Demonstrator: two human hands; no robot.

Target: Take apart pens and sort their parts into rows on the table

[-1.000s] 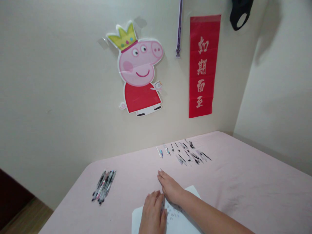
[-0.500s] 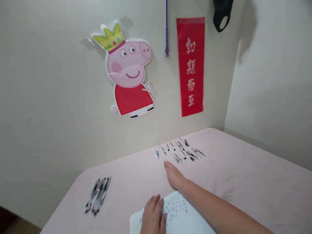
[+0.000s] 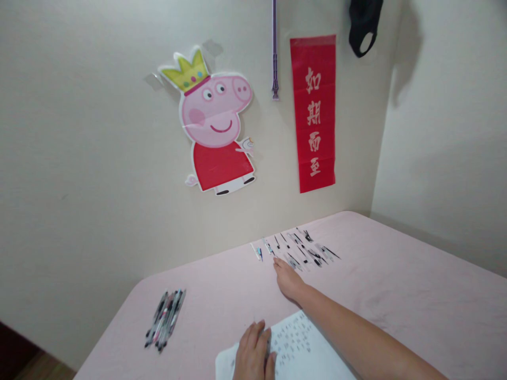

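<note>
My left hand [image 3: 254, 352] lies palm down on a white sheet of paper [image 3: 295, 351] with rows of small dark handwriting, its fingers stretched over the left part. My right arm reaches across the sheet's right side. At its end my right hand [image 3: 290, 281] is low over the bed-like pink surface, fingers drawn together. Anything between those fingertips is too small to make out. Just beyond them lie rows of pen parts [image 3: 315, 256], slim dark refills, caps and clear barrels. The nearest is a blue-and-white piece [image 3: 268, 247] at the rows' left.
A bundle of pens [image 3: 165, 319] lies on the pink cloth [image 3: 214, 295] at the left. Behind the surface rises a wall with a cartoon pig cutout [image 3: 222, 163], a red banner [image 3: 315, 116], a purple strap [image 3: 274, 53] and a black mask [image 3: 363, 29].
My right hand has moved slightly forward, closer to the pen parts. My left hand stays on the paper. The whole view has shifted a little as my head moved.
</note>
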